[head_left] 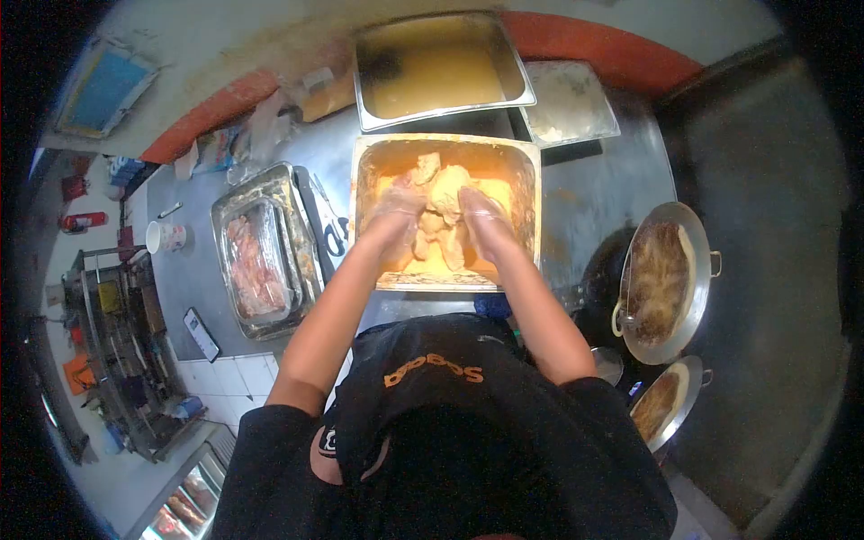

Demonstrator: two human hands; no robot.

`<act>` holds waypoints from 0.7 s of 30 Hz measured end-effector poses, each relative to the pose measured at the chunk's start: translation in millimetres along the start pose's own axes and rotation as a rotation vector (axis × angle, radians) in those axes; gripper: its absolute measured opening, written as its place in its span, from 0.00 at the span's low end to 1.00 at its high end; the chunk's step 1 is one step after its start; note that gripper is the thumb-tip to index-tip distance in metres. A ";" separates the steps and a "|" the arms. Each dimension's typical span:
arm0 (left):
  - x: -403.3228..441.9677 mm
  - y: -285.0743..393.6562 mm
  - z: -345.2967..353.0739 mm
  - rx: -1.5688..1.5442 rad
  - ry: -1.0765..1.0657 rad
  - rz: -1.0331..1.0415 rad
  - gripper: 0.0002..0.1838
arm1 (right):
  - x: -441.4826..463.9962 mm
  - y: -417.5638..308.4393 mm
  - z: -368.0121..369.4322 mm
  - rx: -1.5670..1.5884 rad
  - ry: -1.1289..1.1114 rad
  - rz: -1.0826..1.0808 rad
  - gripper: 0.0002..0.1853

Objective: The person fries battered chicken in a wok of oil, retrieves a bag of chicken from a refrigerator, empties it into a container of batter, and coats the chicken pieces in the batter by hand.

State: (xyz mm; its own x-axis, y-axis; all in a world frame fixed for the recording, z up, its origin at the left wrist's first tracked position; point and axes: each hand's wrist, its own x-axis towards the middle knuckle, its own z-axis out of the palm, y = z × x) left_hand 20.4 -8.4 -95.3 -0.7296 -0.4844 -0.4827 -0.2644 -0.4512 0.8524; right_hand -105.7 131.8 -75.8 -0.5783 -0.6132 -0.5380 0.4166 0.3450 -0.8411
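Note:
Both hands are down in a deep metal pan [537, 207] dusted with yellow-orange flour. Thin clear plastic gloves seem to cover them. Flour-coated chicken pieces [447, 191] are heaped between the palms. My left hand [399, 209] curls in against the heap from the left, with its fingertips partly hidden. From the right, my right hand [484, 216] cups the upper pieces, fingers bent around them. More coated pieces lie lower in the pan, between the wrists.
Yellowish liquid fills a steel pan [441, 76] behind. Raw meat sits in a tray [256, 261] at left, near scissors [335, 236] and a phone [201, 334]. At right stand two wide pans of dark frying oil, the larger pan [661, 279] farther back. A white-powder tray [569, 103] is back right.

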 end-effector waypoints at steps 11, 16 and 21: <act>11.8 -9.9 -12.2 0.107 0.080 -0.105 0.06 | 54.6 0.7 23.4 -0.228 0.086 -0.128 0.15; -10.1 26.9 29.6 -0.236 0.200 -0.192 0.07 | 65.5 32.7 51.8 -0.435 0.143 -0.168 0.15; -6.1 -5.2 10.1 -0.237 0.039 -0.284 0.07 | -2.4 -6.1 17.1 -0.692 -0.035 -0.390 0.11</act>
State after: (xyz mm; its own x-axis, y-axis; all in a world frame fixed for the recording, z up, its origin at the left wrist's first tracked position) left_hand 19.9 4.4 -94.7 -0.6220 -0.3414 -0.7046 -0.2964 -0.7303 0.6155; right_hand -94.9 119.0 -68.4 -0.5656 -0.7988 -0.2049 -0.3488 0.4569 -0.8183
